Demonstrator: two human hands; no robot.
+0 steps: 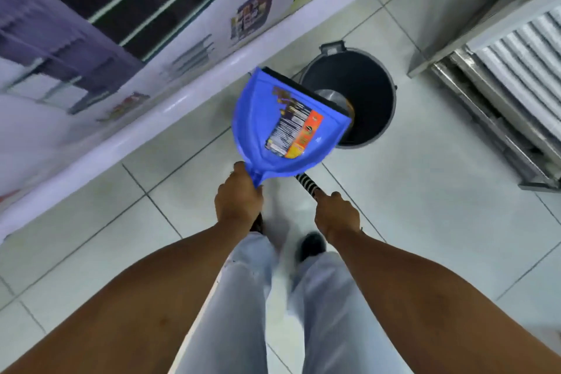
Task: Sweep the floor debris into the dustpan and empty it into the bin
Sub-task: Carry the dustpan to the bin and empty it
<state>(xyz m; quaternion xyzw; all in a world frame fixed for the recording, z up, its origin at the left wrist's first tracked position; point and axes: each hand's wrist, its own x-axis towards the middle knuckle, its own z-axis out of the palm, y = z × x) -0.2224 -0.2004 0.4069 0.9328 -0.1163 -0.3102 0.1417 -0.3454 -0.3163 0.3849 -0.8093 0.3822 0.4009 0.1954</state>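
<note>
My left hand (238,199) grips the handle of a blue dustpan (261,118), held up in front of me with its front lip over the near rim of a black round bin (373,82). An orange and black snack wrapper (296,133) lies inside the pan, with a darker scrap above it. My right hand (335,214) is closed on a black-and-white striped broom handle (306,184), which runs forward under the dustpan; the broom head is hidden. Inside the bin something silvery shows past the pan's lip.
A white counter front with posters (170,64) runs along the left. Metal racks (513,79) stand at the right. Pale tiled floor (425,191) surrounds the bin. My legs in light trousers and a dark shoe (311,246) are below the hands.
</note>
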